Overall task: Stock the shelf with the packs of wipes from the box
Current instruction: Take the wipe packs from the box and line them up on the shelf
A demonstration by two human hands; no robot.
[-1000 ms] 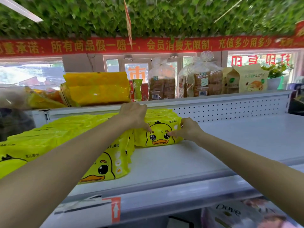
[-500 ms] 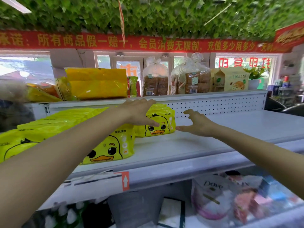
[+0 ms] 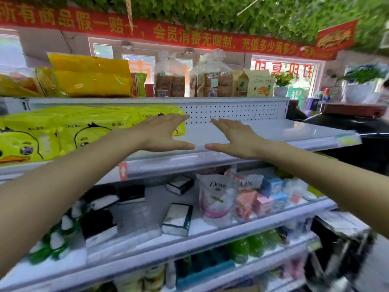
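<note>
At the left of the frame, the yellow packs of wipes are being displayed in a row on the shelf, faces outward, likely for easy reading. At centre, the left grip is being held released and flat by the rightmost pack, grasping nothing. The right grip is being held released over bare shelf, probably where further packs belong; no box is being shown

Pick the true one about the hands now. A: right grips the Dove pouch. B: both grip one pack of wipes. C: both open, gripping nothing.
C: the left hand and right hand both show straight, spread fingers curled round nothing; the packs of wipes lie on the shelf.
</note>
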